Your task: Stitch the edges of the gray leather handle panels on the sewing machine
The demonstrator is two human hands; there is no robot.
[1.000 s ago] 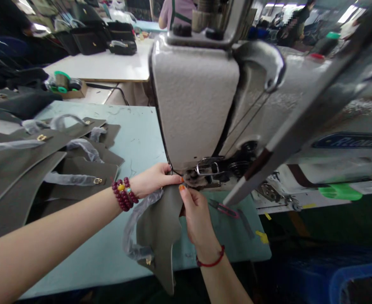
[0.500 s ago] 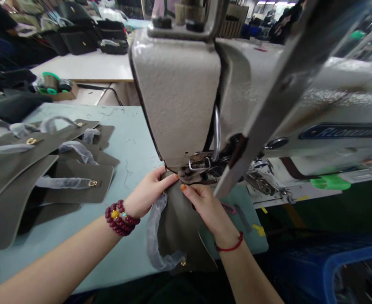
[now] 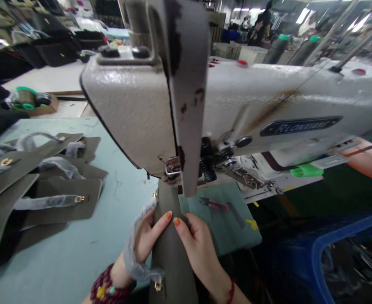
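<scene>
A grey-brown leather-like panel [image 3: 170, 261] runs lengthwise from the bottom of the view to beneath the sewing machine's head [image 3: 129, 109]. My left hand [image 3: 146, 236] grips its left edge, thumb on top and fingers mostly hidden underneath. Opposite it, my right hand [image 3: 200, 249] holds the right edge, thumb also on top. The two thumb tips nearly meet. A strap handle [image 3: 129, 253] wrapped in cloudy plastic loops over my left hand, fixed to the panel by gold fittings [image 3: 158, 285]. An upright metal bar [image 3: 190, 97] hides part of the needle area.
More panels [image 3: 68, 196] with wrapped handles lie piled on the pale-green table [image 3: 110, 236] at left. Pink-handled thread snips [image 3: 216, 204] rest right of the panel. A blue bin [image 3: 319, 249] stands at lower right. Beyond are thread spools [image 3: 26, 98] in a box.
Both hands have moved back from the needle area toward me and hold the panel farther down. The panel now lies straighter, its handle over my left hand. The camera view has shifted right.
</scene>
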